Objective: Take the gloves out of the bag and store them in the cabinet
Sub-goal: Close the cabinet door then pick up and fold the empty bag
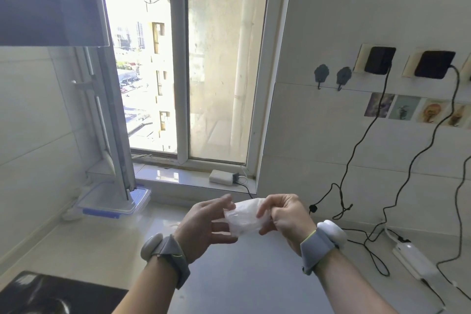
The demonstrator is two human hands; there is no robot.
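Observation:
A small crumpled clear plastic bag point(243, 219) hangs in the air above the counter, between both hands. My right hand point(285, 219) pinches its right end with thumb and fingers. My left hand point(206, 224) touches the bag's left side with fingers spread and loosely curled. Whitish thin plastic, probably the gloves, shows inside the bag; I cannot make out single gloves. Both wrists wear grey straps with white pods. No cabinet door is in view; a dark range hood point(51, 13) juts out at the upper left.
A white counter point(242, 275) runs below the hands, with a dark stove top point(51, 293) at the lower left. A clear lidded box point(114, 201) sits by the window corner. A white charger point(223, 177) lies on the sill. Black cables point(356, 150) and a power strip point(413, 260) crowd the right.

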